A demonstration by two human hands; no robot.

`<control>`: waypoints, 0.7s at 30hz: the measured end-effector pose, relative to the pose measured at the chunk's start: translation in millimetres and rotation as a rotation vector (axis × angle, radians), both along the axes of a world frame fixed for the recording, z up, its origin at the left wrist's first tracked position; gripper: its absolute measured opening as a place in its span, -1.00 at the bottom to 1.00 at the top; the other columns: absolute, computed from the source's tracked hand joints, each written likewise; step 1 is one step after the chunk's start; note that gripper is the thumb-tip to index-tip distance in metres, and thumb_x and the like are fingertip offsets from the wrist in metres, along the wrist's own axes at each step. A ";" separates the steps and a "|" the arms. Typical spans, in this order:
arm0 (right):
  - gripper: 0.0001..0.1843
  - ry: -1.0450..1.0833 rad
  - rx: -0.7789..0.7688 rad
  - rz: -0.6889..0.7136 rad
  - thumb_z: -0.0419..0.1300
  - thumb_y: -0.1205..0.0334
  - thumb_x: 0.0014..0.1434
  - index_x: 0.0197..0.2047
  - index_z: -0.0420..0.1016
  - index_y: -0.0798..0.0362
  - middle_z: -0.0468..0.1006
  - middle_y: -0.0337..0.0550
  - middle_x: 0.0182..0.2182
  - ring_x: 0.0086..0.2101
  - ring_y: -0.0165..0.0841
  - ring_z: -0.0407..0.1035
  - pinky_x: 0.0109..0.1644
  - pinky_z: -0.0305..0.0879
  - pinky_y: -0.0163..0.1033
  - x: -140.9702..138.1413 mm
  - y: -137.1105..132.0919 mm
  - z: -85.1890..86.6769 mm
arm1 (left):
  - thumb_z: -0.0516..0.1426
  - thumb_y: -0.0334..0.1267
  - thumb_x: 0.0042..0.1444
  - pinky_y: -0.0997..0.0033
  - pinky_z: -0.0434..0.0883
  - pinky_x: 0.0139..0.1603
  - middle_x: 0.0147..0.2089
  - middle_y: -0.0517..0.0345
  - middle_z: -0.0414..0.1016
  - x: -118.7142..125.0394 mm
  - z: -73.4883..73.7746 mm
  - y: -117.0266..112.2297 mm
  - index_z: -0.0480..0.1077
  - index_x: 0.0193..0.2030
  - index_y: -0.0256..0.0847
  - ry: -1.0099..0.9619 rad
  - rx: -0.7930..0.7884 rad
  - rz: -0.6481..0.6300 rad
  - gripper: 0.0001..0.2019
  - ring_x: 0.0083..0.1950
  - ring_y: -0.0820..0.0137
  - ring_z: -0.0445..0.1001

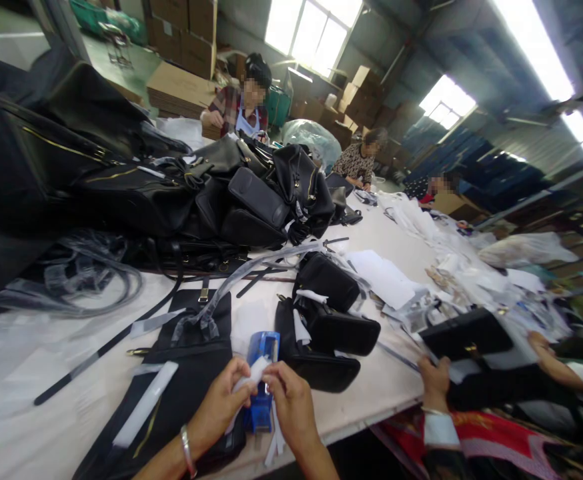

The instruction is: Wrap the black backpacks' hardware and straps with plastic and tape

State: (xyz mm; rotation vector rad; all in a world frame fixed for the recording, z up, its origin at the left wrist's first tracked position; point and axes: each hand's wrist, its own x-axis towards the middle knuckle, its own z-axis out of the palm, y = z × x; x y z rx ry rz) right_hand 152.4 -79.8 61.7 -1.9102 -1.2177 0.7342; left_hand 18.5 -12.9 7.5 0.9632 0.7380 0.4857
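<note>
Two hands, the left hand (226, 393) and the right hand (291, 403), share one white piece (257, 373) by the near edge of the surface (371, 393).
Through my remote feed, I see the left fingers grasping the piece's left end and the right fingertips pinched on the other; whether it is tape or foam I cannot tell. I judge the step in hand to be shaping or wrapping this piece, over the blue dispenser (266, 343), just in from the near edge. Left of that lies a flat black bag (191, 353) with a white strip (146, 403) across it; right of it sit black pouches (331, 370). My next move calls, I think, for both pinches kept steady and the piece clear of the dispenser; I can't tell if they touch.
</note>
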 end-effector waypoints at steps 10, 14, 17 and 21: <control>-0.91 0.135 -0.166 0.013 0.11 0.30 0.19 -0.36 0.39 0.02 0.47 -0.31 -0.53 -0.47 -0.41 0.40 -0.39 0.18 -0.40 18.3 3.9 -15.5 | 0.19 -0.19 0.05 0.49 0.28 -0.35 -0.38 0.23 0.40 -2.0 16.7 6.3 0.32 -0.31 -0.13 0.092 0.135 -0.048 -0.86 -0.37 0.38 0.33; -0.91 0.190 -0.145 0.042 0.11 0.32 0.19 -0.35 0.40 0.02 0.45 -0.32 -0.53 -0.49 -0.43 0.38 -0.39 0.19 -0.41 20.8 7.6 -14.8 | 0.15 -0.21 0.10 0.50 0.29 -0.38 -0.38 0.25 0.39 0.3 5.2 8.5 0.27 -0.28 -0.13 0.062 0.101 -0.092 -0.88 -0.40 0.42 0.34; -0.90 0.178 -0.116 0.102 0.11 0.33 0.19 -0.34 0.43 0.03 0.45 -0.33 -0.52 -0.49 -0.44 0.35 -0.40 0.17 -0.41 23.0 10.7 -10.3 | 0.17 -0.18 0.09 0.51 0.27 -0.42 -0.41 0.26 0.40 1.5 -2.8 10.7 0.23 -0.28 -0.12 0.019 0.009 -0.087 -0.83 -0.40 0.42 0.36; -0.87 0.105 -0.086 0.202 0.11 0.34 0.19 -0.36 0.46 0.01 0.48 -0.31 -0.46 -0.42 -0.43 0.37 -0.33 0.18 -0.40 26.6 14.0 -5.7 | 0.19 -0.11 0.08 0.52 0.26 -0.44 -0.43 0.25 0.41 1.2 -4.5 15.3 0.21 -0.28 -0.13 -0.025 -0.085 -0.134 -0.76 -0.45 0.45 0.34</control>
